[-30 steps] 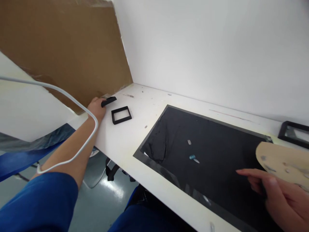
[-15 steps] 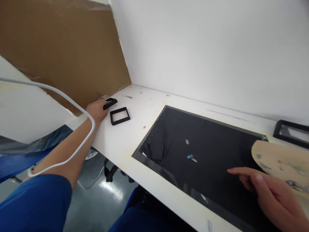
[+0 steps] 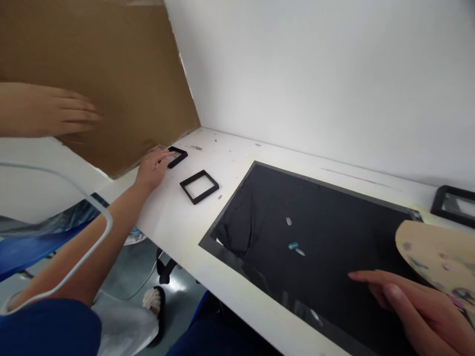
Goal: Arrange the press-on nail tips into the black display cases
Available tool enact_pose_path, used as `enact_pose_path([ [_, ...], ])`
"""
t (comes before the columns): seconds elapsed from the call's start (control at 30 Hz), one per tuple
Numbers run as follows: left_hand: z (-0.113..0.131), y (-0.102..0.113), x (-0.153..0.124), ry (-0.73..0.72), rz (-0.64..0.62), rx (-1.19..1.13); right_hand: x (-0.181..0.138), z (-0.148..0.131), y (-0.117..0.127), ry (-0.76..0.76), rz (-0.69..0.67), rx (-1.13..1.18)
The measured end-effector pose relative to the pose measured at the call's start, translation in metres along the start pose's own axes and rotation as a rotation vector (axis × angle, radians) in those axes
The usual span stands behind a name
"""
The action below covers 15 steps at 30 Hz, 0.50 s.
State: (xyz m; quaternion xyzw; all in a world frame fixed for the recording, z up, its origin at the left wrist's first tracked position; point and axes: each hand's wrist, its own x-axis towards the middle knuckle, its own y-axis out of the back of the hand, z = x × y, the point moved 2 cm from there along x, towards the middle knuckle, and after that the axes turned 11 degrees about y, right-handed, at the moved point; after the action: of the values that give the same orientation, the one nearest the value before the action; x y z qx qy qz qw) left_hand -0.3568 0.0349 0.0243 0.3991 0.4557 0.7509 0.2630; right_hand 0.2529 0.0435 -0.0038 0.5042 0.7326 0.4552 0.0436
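Observation:
My left hand (image 3: 153, 168) is at the far left end of the white table, its fingers stretched out over the left side of a small black square frame (image 3: 181, 159). That frame lies close to flat, and part of it is hidden under the fingers. A second black frame (image 3: 212, 185) lies on the table to the right of my left hand, apart from it. My right hand (image 3: 415, 301) hovers over or rests on a black mat (image 3: 334, 212), with the index finger extended, the other fingers loosely bent and nothing visible in it. A small blue-green piece (image 3: 293, 245) lies on the mat.
Several small pale pieces lie on the mat, one a clear chip (image 3: 288, 221). A tan palette (image 3: 430, 242) with paint marks and another black frame (image 3: 451, 205) are at the right. A white cable (image 3: 89, 252) crosses my left arm. Another person's hand (image 3: 70, 111) reaches in from the left.
The frame at my left hand has gone from tilted to nearly flat. The second frame has turned and shifted right. Another person's hand has appeared at the left; my right hand has barely moved.

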Motion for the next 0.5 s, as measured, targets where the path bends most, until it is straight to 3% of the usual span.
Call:
enact_pose_path([
  [0.07,0.017,0.002,-0.015,-0.085,-0.095,0.002,-0.002,0.004,0.001,0.014,-0.014,-0.022],
  [0.17,0.046,-0.003,-0.045,-0.235,-0.337,0.015,0.002,0.008,0.003,0.100,-0.053,-0.020],
  [0.23,0.062,-0.008,-0.059,-0.243,-0.410,0.029,0.007,0.006,0.005,0.175,-0.090,-0.006],
  [0.37,0.084,-0.012,-0.063,-0.152,-0.429,-0.012,0.014,-0.001,0.008,0.268,-0.156,-0.016],
  [0.5,0.112,0.005,-0.062,-0.060,-0.289,-0.220,0.010,0.001,0.008,0.236,-0.173,-0.018],
])
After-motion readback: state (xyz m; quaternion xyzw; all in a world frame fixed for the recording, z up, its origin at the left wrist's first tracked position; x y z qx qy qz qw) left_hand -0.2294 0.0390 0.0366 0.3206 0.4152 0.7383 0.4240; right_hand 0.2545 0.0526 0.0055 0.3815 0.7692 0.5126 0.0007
